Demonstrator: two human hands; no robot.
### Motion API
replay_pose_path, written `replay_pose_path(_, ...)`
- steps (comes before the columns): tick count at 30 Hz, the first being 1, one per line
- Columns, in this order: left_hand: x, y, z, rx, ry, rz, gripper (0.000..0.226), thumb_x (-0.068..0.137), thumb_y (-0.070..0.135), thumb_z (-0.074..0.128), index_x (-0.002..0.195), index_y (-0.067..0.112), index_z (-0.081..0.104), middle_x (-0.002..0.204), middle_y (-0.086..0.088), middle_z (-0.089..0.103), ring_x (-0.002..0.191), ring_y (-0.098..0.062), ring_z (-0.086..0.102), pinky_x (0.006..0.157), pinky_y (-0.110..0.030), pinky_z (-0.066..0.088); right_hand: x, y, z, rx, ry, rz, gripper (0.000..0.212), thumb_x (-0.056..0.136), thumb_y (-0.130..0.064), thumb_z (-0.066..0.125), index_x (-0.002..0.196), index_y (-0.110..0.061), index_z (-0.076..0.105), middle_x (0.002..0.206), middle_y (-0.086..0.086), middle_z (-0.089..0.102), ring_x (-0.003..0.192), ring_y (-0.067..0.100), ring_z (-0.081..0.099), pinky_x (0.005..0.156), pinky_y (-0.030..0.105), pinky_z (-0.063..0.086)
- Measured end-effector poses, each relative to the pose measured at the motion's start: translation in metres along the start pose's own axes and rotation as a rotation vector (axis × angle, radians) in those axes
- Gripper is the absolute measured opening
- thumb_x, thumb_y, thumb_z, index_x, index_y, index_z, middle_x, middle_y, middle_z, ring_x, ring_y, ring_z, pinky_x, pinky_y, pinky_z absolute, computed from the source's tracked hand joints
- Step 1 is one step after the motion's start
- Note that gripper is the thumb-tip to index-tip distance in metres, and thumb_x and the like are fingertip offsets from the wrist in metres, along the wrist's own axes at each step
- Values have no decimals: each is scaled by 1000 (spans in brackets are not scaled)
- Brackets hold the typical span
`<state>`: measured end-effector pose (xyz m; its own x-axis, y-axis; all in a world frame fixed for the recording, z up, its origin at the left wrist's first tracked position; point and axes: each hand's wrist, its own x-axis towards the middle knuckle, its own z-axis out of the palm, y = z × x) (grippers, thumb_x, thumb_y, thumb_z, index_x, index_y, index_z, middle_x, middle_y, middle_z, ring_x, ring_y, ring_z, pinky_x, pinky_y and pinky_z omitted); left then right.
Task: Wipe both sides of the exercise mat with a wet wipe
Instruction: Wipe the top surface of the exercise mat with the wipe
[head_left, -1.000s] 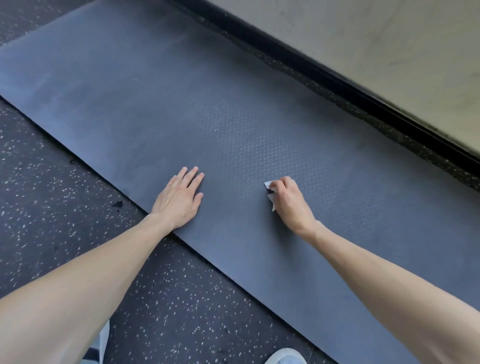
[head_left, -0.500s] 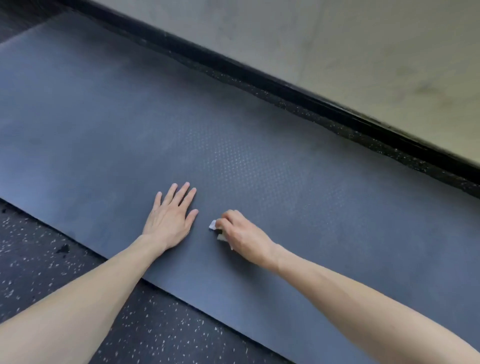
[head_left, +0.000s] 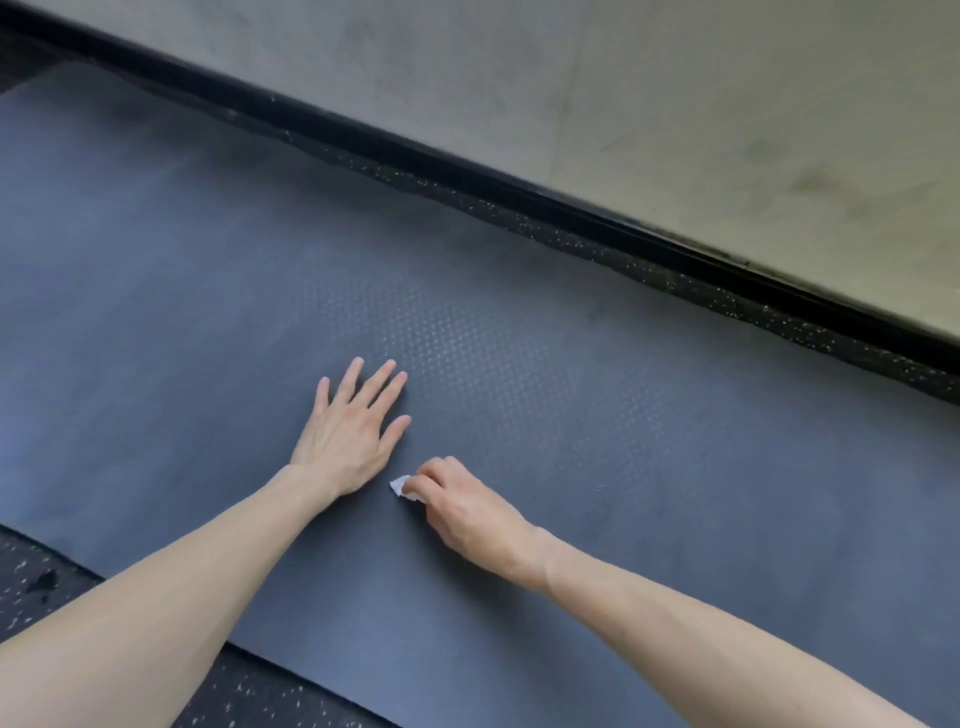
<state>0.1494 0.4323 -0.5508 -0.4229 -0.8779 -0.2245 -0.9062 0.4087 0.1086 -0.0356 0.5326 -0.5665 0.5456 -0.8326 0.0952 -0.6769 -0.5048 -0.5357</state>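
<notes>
Mat (head_left: 649, 493) lies flat and unrolled on the speckled floor (head_left: 249, 696). It runs alongside the wall (head_left: 675, 104), far edge near the black baseboard (head_left: 519, 195), with a strip of floor between. Dotted texture faces up.

Left hand (head_left: 345, 441) rests palm-down on the mat, fingers (head_left: 382, 382) straight and spread. Reads as a brace pinning the sheet. Right hand (head_left: 470, 512) is just beside it, toward the near edge, fingers curled and pinching a small wadded white wipe (head_left: 401, 487) against the surface. Only a corner of the wipe shows past the fingertips.

Step, as judged: upper side being wiped; mat not turned, so the underside is yet to do. No clear wet trail shows, so how much of the top is covered cannot be told.

Handling, as judged:
- Mat looks thin, soft and bendy, light for its size.
- Surface seems rubbery and grippy, so the wipe will likely drag rather than glide. A hard stroke may ripple or creep the sheet, hence the flat bracing hand.
- For turning, best hold is the near long edge or a corner lying loose on the floor. Expect it to flop, not stay stiff.
- Wipe is small and limp, and may bunch or shred. Opened out under flatter fingers it would cover more.
</notes>
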Motion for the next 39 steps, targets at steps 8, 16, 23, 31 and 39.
replay_pose_path(8,9,21,9,21,-62,-35,75,96,59,-4,161,24,6,169,10,0,156,-24,-4,124,-51,6,11,123,-98,-162,210,406,28,79,4,54,105,-4,62,102,15,52,93,34,50,83,33,38)
replay_pose_path(16,37,39,1,105,80,-105,57,99,51,31,140,17,52,127,-9,58,111,-39,50,99,-58,39,8,84,-62,-122,114,181,20,89,2,45,103,-2,59,99,14,51,89,31,50,83,43,47)
replay_pose_path(23,82,57,0,97,-24,122,77,91,60,-4,161,29,9,169,9,3,155,-27,-2,121,-55,10,15,102,-75,-149,19,100,18,87,1,56,104,-4,59,100,12,49,86,28,48,76,39,47)
replay_pose_path(31,100,68,-8,122,109,129,57,96,53,29,123,16,62,125,-4,63,111,-33,57,87,-49,47,18,187,-133,-181,370,601,22,88,4,48,101,-7,62,99,6,53,96,23,47,82,27,40)
replay_pose_path(39,158,83,3,67,36,116,63,101,53,1,160,31,-3,168,9,-5,154,-38,-5,119,-62,4,27,133,-85,-78,157,208,28,92,-5,42,112,-2,62,103,15,55,92,29,51,85,34,46)
